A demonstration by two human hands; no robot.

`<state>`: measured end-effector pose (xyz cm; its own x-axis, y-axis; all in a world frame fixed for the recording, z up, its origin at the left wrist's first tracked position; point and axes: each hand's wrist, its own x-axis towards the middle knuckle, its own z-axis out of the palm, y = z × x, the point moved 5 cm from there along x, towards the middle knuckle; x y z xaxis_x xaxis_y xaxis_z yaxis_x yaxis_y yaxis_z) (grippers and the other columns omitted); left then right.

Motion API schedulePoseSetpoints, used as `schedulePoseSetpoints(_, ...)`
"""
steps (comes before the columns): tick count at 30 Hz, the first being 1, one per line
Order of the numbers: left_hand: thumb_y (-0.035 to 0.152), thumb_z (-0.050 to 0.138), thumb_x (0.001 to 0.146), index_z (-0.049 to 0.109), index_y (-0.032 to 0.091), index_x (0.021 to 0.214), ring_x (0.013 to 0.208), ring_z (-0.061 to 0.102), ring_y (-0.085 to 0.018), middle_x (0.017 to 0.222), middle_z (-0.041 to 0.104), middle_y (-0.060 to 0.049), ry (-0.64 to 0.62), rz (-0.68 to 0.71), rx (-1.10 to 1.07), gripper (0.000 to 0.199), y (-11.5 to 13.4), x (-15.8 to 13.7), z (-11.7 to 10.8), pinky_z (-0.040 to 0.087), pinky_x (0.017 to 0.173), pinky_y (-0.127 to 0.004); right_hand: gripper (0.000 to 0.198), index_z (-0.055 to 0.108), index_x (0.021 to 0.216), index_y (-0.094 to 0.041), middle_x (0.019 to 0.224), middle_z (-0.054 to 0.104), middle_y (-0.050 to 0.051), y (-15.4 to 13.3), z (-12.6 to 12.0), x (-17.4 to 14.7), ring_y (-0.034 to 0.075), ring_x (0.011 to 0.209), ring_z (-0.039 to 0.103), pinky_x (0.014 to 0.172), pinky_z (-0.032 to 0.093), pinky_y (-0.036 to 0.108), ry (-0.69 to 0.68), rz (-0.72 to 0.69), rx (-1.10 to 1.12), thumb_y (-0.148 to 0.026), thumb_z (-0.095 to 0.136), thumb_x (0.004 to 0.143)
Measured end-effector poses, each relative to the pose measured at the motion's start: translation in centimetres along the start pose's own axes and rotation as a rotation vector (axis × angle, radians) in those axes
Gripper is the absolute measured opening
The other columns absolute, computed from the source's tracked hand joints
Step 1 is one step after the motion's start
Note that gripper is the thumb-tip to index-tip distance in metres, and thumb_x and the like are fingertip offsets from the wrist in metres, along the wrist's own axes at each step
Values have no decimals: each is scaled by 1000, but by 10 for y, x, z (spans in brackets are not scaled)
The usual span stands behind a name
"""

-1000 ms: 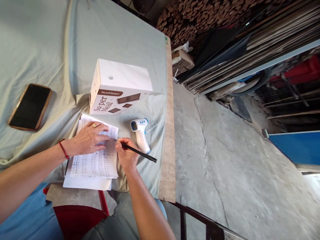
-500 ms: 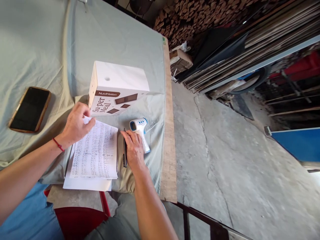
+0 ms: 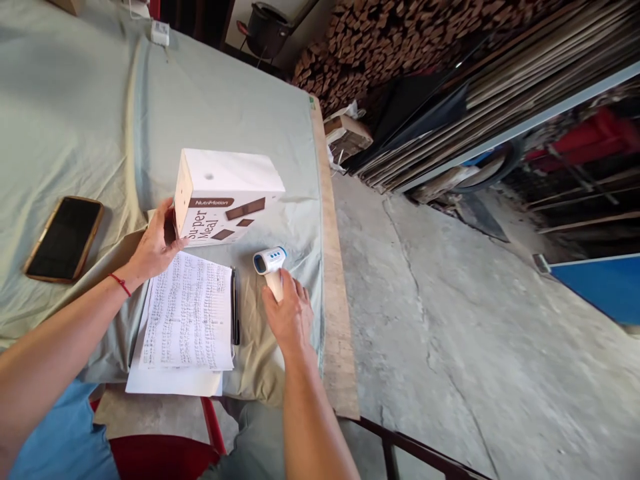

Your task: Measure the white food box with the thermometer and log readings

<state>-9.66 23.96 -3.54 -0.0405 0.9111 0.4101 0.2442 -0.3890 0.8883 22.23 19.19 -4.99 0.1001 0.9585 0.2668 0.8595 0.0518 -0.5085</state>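
Note:
My left hand [image 3: 156, 248] grips the lower left corner of a white cardboard box [image 3: 235, 172], thumb at the front edge and fingers along its side. The box stands upright on the cloth, with brown "Super Meal" print on its front. My right hand [image 3: 290, 308] is closed around the handle of a white and blue infrared thermometer [image 3: 270, 261]; its small screen faces me. Between my arms lie handwritten sheets of paper [image 3: 187, 317], stacked unevenly. Along their right edge rests a black pen [image 3: 235, 303], touched by neither hand.
A phone [image 3: 65, 238] in a tan case lies at the left on the cloth-covered table [image 3: 225, 93]. The table's bare wooden edge [image 3: 336, 320] runs along the right, beside the concrete floor [image 3: 400, 320]. A red chair [image 3: 160, 457] is below. Stacked firewood [image 3: 380, 47] stands behind.
My right hand has moved from beside the pen onto the thermometer's handle and closed around it. The pen now lies against the papers. My left hand has shifted from the papers' top to the box corner.

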Motion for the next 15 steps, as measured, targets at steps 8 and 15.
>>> schedulePoseSetpoints(8, 69, 55, 94, 57, 18, 127, 102, 71, -29, 112, 73, -14, -24, -194, 59, 61, 17, -1, 1, 60, 87, -48, 45, 74, 114, -21, 112, 78, 10, -45, 12, -17, 26, 100, 69, 89, 53, 43, -30, 191, 1022, -53, 64, 85)
schedulePoseSetpoints(15, 61, 54, 97, 63, 21, 126, 99, 71, -26, 116, 74, -9, -69, -139, 131, 50, 31, 1, 4, 58, 87, -42, 38, 75, 109, -27, 109, 79, 6, -80, 31, -15, 21, 86, 69, 79, 55, 39, -198, 219, 1314, -53, 71, 82)
